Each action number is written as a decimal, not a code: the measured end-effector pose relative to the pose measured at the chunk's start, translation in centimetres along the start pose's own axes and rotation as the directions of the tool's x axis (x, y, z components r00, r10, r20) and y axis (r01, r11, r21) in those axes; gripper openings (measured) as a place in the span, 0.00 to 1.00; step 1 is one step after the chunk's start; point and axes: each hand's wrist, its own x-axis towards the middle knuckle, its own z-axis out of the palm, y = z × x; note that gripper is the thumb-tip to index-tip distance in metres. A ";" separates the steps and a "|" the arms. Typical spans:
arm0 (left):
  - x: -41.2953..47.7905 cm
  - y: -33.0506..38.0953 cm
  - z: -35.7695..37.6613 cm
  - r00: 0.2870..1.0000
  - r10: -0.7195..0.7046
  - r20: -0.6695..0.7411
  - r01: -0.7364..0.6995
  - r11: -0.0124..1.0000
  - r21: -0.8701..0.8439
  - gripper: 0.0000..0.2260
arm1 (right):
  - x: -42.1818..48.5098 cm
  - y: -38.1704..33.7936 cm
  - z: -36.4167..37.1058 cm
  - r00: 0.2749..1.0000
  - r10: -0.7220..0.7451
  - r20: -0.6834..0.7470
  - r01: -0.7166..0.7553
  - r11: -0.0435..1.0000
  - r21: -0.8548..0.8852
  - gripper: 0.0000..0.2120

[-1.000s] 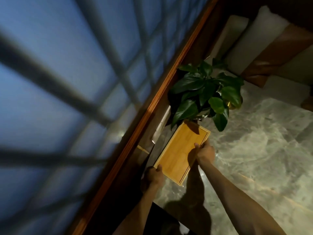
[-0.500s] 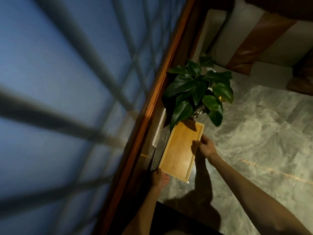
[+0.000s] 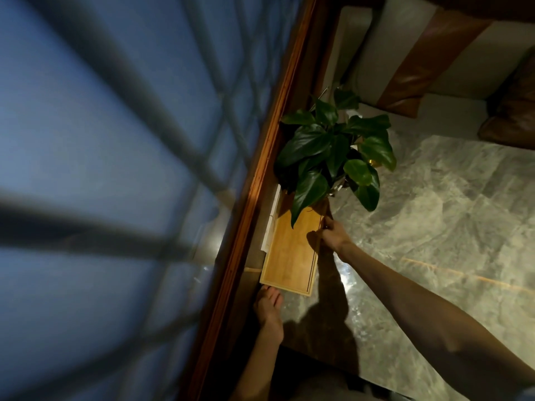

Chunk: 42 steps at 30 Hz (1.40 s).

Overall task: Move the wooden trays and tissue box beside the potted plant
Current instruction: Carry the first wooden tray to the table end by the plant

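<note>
The wooden tray [image 3: 291, 250] lies on the marble table [image 3: 434, 227], far end under the potted plant [image 3: 333, 151], right hand [image 3: 330, 235] pinching its right edge, left hand [image 3: 267, 309] spread at the near edge (better nudged gently, sparing leaves).

A marbled grey-green worktop [image 3: 434, 227] with a glossy sheen filled the right side. Along its left edge ran a reddish wooden frame [image 3: 260, 183], and beyond it a blue window pane [image 3: 101, 140] crossed by dark, blurred bars. At the top right stood a pale sofa [image 3: 405, 53] with a tan leather cushion [image 3: 419, 76] leaning on it, and a darker brown cushion [image 3: 512, 111] just beside.
</note>
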 end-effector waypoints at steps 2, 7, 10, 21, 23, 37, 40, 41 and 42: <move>0.1 0.1 0.0 0.995 0.042 -0.092 -0.035 0.997 0.073 0.19 | 0.2 -0.3 0.1 1.000 0.018 -0.014 -0.018 1.000 -0.005 0.12; 0.5 -0.4 -0.4 0.934 0.348 -0.082 -0.238 0.776 0.584 0.18 | -0.6 -0.2 -0.4 0.999 -0.003 0.033 0.004 1.000 -0.013 0.16; -0.1 -1.0 -0.5 0.900 0.431 0.060 -0.315 0.551 0.773 0.20 | -1.9 2.1 -0.9 0.981 -0.179 0.071 0.187 0.798 -0.573 0.24; -0.3 -1.8 0.2 0.948 0.213 0.236 -0.257 0.076 0.963 0.32 | -3.1 7.5 -0.6 0.962 -0.113 0.249 0.273 0.376 -0.886 0.48; -0.4 -1.5 0.5 0.958 0.197 0.211 -0.228 0.071 0.971 0.33 | -2.8 7.6 -1.0 0.960 -0.113 0.257 0.281 0.365 -0.888 0.51; -4.2 2.5 3.0 0.812 0.408 0.418 -0.435 -0.055 0.899 0.27 | -5.0 -0.2 -6.5 0.960 -0.077 0.269 0.259 0.611 -0.748 0.20; -6.9 3.7 6.1 0.702 0.389 0.597 -0.501 -0.326 0.802 0.17 | -8.3 0.7 -11.5 0.963 -0.224 0.149 0.255 0.587 -0.768 0.16; -7.6 3.5 7.3 0.704 0.362 0.611 -0.441 -0.453 0.775 0.13 | -9.3 1.6 -13.5 0.957 -0.271 0.103 0.245 0.565 -0.788 0.16; -8.7 3.2 8.6 0.662 0.422 0.619 -0.399 -0.501 0.768 0.09 | -10.3 2.6 -15.6 0.947 -0.315 0.054 0.229 0.552 -0.802 0.15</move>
